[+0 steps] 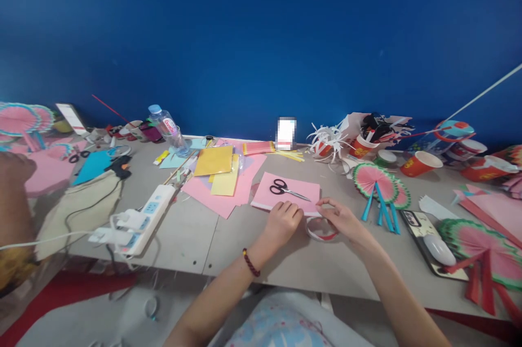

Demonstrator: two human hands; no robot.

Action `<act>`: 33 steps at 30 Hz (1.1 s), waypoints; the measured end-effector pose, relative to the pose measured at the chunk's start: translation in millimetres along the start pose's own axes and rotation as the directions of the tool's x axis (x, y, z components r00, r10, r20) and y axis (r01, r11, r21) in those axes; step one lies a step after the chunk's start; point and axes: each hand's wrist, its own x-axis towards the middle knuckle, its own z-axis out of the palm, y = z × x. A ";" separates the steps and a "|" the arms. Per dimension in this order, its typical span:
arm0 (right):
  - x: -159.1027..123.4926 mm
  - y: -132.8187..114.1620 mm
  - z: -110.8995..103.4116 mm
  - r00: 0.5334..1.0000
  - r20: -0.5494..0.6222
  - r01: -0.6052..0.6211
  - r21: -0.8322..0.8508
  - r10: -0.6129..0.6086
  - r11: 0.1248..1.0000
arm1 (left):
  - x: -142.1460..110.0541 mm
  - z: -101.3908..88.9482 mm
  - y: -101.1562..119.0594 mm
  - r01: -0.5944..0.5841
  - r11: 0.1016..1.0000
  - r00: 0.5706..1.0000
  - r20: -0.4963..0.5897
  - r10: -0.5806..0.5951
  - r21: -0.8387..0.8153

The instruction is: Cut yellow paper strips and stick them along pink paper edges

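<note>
A stack of pink paper (265, 189) lies on the table before me, with a white strip along its near edge. Black-handled scissors (287, 190) rest on top of it, blades closed. My left hand (285, 222) is curled at the near edge of the paper; what its fingers hold, if anything, is hidden. At the paper's near right corner, my right hand (342, 220) has thumb and forefinger bent together over a roll of tape (322, 237). The roll has a red and white inner ring.
Yellow paper packs (214, 161) and pink sheets lie left, near a power strip (150, 214) and water bottle (169, 129). Paper fans (375, 183), a phone with a mouse (438, 249) and paper cups (422, 163) stand right. Another person's arm (16, 200) is at far left.
</note>
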 end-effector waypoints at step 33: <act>-34.9 27.0 32.7 0.946 -0.257 0.165 -0.135 -0.195 0.977 | -55.8 -21.1 -91.8 -0.043 0.993 0.997 -0.055 0.049 0.107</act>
